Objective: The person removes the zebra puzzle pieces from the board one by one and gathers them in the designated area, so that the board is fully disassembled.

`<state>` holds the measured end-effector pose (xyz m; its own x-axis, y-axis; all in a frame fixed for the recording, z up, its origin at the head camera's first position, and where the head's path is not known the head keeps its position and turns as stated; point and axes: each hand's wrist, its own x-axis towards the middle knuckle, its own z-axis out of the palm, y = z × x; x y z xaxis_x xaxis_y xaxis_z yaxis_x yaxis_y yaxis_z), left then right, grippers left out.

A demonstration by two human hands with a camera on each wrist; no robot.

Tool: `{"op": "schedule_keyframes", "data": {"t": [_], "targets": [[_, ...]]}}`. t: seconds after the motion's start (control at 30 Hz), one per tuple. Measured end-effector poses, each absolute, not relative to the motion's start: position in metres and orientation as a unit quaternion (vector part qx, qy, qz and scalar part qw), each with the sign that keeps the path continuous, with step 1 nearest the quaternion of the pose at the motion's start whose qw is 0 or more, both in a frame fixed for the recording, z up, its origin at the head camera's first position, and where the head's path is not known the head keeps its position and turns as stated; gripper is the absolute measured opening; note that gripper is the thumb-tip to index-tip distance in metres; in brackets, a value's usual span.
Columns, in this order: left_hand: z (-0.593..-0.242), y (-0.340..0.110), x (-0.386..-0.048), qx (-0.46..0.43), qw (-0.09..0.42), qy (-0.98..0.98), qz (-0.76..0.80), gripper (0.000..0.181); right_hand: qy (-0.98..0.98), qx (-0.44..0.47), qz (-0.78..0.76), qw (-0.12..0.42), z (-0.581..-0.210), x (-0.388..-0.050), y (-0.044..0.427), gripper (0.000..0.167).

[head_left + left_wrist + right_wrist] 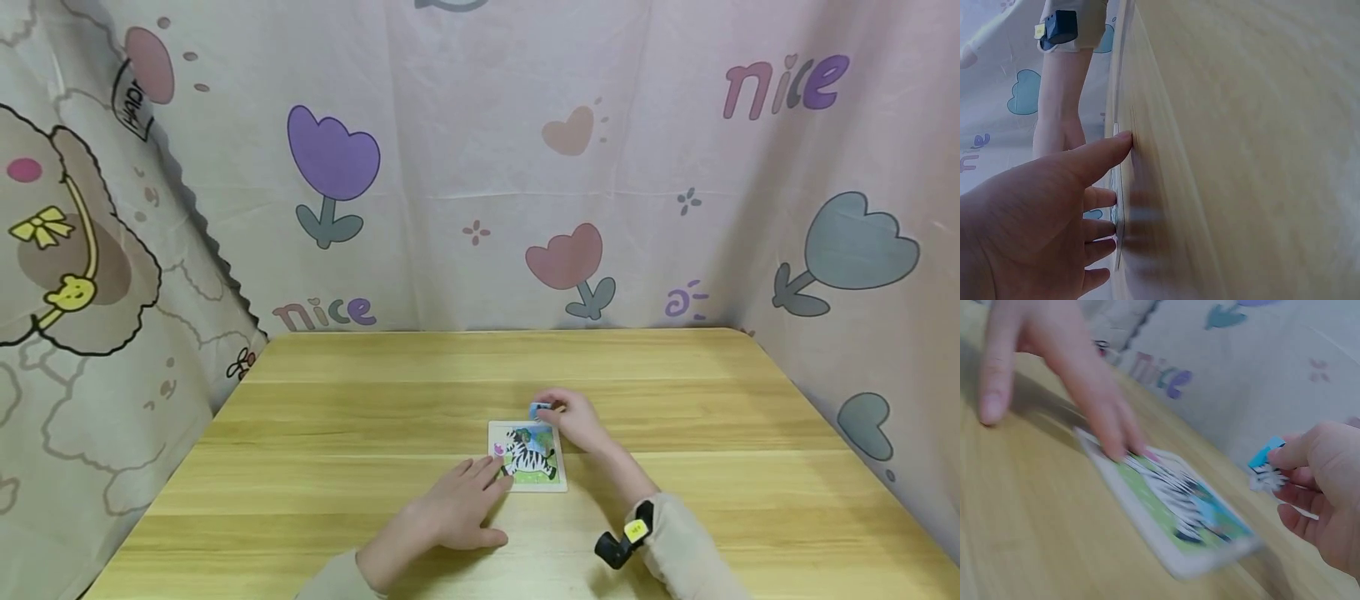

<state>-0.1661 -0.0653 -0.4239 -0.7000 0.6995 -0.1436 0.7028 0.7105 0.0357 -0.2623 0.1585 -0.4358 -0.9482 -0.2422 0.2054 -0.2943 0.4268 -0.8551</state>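
Note:
A small zebra jigsaw puzzle in a white-edged tray (pixel 540 488) lies on the table. My left hand (pixel 461 508) rests its fingertips on the tray's left side, fingers stretched out and thumb apart; in the left wrist view this hand (pixel 1029 219) has its thumb tip near the wood. Just above the tray's far edge, my right hand (pixel 579 421) pinches a blue-and-white puzzle piece (pixel 537 410) between thumb and fingers. In the right wrist view the piece (pixel 1267 478) shows black-and-white markings and is held clear of the tray (pixel 1185 570), which looks blurred.
The wooden table (pixel 360 417) reaches back to a printed curtain (pixel 450 167), with more cloth hanging at the left and right. A black wrist camera (pixel 615 550) with a yellow label sits on my right sleeve (pixel 686 542).

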Motion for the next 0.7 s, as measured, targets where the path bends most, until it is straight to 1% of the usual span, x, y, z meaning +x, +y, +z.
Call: {"op": "schedule_keyframes", "data": {"t": [0.07, 0.2, 0.37, 0.5, 0.7], "targets": [[-0.425, -0.065, -0.166, 0.380, 0.075, 0.922, -0.009, 0.077, -0.844, 0.138, 0.517, 0.035, -0.437, -0.264, 0.174, 0.019], [-0.426, -0.065, -0.166, 0.382, 0.076, 0.921, -0.006, 0.077, -0.846, 0.085, 0.525, 0.033, -0.439, -0.269, 0.206, 0.024], [-0.425, -0.064, -0.166, 0.381, 0.079, 0.921, -0.003, 0.076, -0.873, 0.021, 0.486, 0.041, -0.441, -0.277, 0.235, 0.024], [-0.424, -0.065, -0.166, 0.379, 0.084, 0.922, -0.004, 0.076, -0.898, 0.003, 0.438, 0.049, -0.444, -0.284, 0.245, 0.019], [-0.424, -0.065, -0.166, 0.379, 0.086, 0.921, -0.005, 0.077, -0.913, 0.005, 0.404, 0.051, -0.451, -0.289, 0.245, 0.020]]}}
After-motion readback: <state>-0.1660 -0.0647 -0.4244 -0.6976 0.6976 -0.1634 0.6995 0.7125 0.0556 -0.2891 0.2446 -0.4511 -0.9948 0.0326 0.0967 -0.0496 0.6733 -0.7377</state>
